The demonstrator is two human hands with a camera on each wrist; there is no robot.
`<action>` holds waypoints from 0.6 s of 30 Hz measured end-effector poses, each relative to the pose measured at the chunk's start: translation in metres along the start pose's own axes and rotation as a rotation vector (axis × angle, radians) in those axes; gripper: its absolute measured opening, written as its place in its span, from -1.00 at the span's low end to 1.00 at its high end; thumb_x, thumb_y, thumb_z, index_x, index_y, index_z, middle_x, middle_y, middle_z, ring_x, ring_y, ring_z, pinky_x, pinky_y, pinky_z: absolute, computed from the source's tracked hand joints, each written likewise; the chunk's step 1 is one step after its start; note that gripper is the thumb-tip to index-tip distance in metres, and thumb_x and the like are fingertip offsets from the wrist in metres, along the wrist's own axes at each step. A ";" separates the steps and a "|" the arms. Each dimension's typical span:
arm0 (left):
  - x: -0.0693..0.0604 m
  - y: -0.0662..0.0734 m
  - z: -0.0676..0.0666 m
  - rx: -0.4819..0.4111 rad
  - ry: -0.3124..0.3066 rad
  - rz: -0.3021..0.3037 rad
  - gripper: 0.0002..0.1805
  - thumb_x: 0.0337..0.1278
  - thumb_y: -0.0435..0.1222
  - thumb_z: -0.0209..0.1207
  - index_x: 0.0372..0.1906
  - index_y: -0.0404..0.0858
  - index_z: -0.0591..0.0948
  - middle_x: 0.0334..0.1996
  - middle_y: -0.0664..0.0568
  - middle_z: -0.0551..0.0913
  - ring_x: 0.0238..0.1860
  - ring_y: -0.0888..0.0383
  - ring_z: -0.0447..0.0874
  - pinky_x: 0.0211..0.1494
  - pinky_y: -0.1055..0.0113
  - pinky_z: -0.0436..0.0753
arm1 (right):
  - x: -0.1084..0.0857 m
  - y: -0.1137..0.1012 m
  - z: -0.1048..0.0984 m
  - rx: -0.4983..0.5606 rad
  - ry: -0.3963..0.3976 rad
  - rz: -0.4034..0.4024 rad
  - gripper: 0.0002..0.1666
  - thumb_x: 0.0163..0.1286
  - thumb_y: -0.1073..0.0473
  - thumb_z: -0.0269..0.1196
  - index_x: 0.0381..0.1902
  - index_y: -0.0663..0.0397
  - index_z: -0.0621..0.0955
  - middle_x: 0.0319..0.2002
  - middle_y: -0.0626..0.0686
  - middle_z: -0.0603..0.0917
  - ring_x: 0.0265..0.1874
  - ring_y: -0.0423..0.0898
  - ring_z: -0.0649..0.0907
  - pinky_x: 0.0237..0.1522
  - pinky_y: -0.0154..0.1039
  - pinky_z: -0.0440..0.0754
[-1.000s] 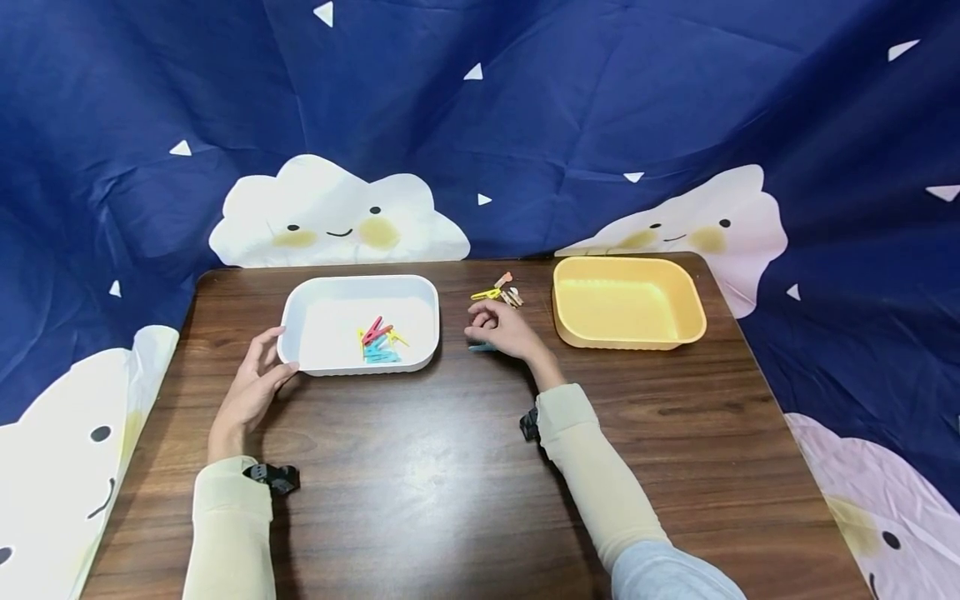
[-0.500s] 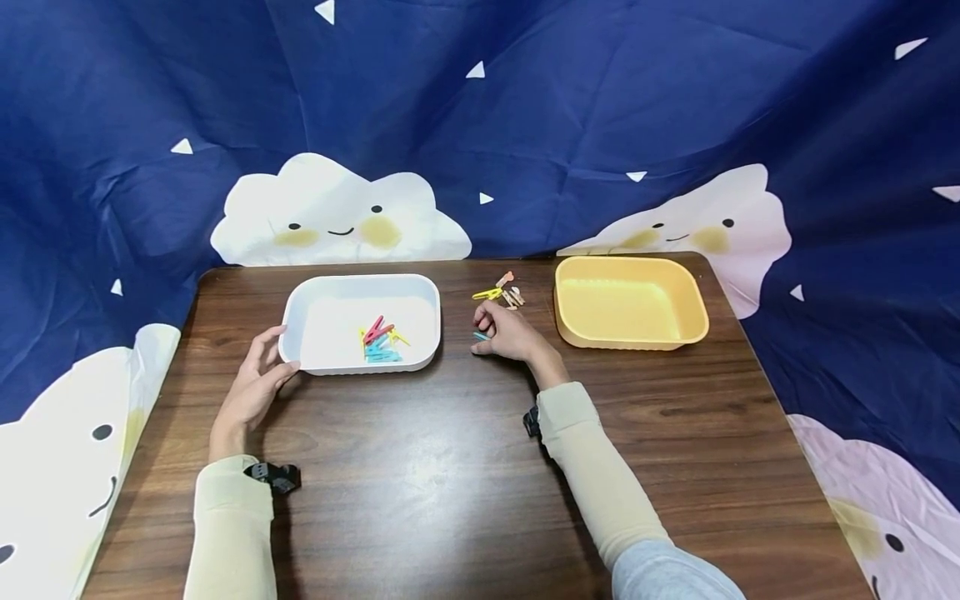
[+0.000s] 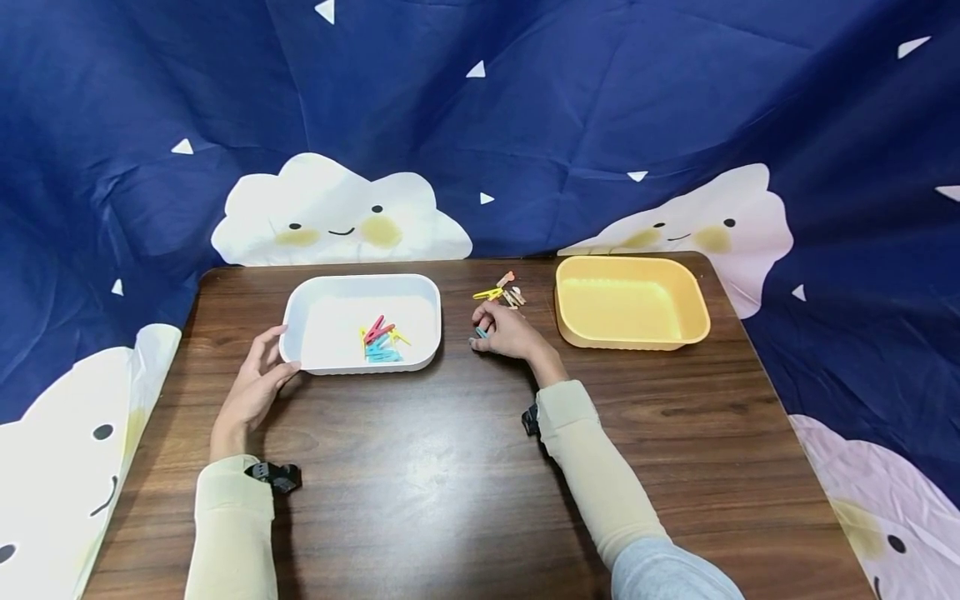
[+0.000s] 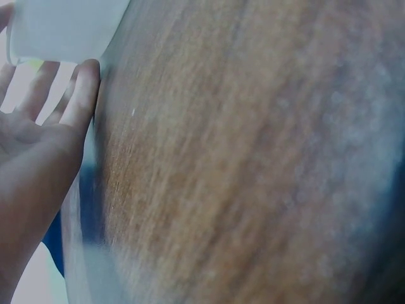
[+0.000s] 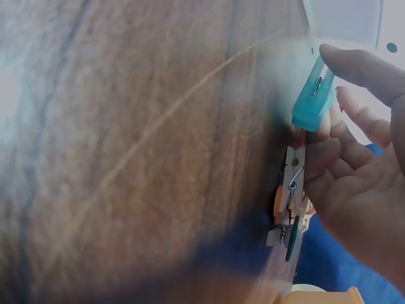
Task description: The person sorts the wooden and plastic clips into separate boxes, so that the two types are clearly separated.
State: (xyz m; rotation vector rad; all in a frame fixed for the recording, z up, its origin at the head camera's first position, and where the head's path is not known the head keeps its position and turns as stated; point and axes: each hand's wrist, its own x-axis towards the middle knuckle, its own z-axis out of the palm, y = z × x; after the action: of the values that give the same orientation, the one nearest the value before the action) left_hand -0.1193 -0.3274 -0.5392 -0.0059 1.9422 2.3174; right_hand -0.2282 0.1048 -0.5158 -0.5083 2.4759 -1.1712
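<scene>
My right hand [image 3: 510, 333] pinches a teal plastic clothespin [image 5: 313, 98] between thumb and fingers, low over the table between two bins. Beyond it lie a yellow clothespin [image 3: 487, 294] and several small wooden clothespins [image 5: 291, 183], partly hidden by the hand in the right wrist view. At the left, my left hand [image 3: 255, 387] touches the near left corner of the white bin [image 3: 300, 317]; its fairly straight fingers [image 4: 82, 95] rest against the bin's outer wall. Inside that bin are a red clothespin [image 3: 375, 331] and several blue and yellow ones [image 3: 384, 353].
A yellow bin [image 3: 630, 342] with nothing visible inside stands at the back right of the dark wooden table [image 3: 420, 483]. Behind the table hangs a blue curtain [image 3: 525, 117] with cloud prints.
The right hand has closed its thumb and fingers on the teal clothespin, which lay on the table under it, and turned it slightly. The left hand and both bins stay put.
</scene>
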 end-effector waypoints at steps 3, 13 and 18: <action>0.000 0.000 0.000 -0.002 -0.002 0.004 -0.28 0.36 -0.56 0.10 0.52 -0.12 0.18 0.58 -0.19 0.06 0.26 0.24 0.43 0.15 0.47 0.52 | -0.001 -0.001 0.000 0.024 0.019 0.008 -0.60 0.17 0.28 0.49 -0.10 0.18 0.56 -0.27 0.06 0.56 -0.35 -0.13 0.54 -0.22 -0.26 0.49; 0.000 -0.001 0.000 0.010 0.002 0.005 -0.29 0.36 -0.56 0.10 0.51 -0.10 0.19 0.54 -0.11 0.16 0.24 0.27 0.44 0.13 0.49 0.52 | -0.003 -0.002 0.002 0.157 0.062 0.031 -0.61 0.19 0.32 0.46 -0.08 0.30 0.56 -0.23 0.10 0.56 -0.33 -0.10 0.53 -0.22 -0.29 0.51; 0.000 0.001 0.000 -0.002 -0.006 0.006 -0.28 0.38 -0.57 0.09 0.53 -0.13 0.17 0.58 -0.22 0.05 0.26 0.22 0.43 0.13 0.48 0.53 | -0.002 -0.001 0.003 0.229 0.096 0.054 -0.62 0.18 0.33 0.45 -0.08 0.31 0.57 -0.27 0.08 0.56 -0.36 -0.10 0.52 -0.31 -0.33 0.51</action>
State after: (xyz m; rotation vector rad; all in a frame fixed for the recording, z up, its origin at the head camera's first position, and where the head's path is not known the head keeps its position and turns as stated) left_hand -0.1192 -0.3273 -0.5386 0.0064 1.9393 2.3207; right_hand -0.2247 0.1028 -0.5165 -0.3261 2.3753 -1.4645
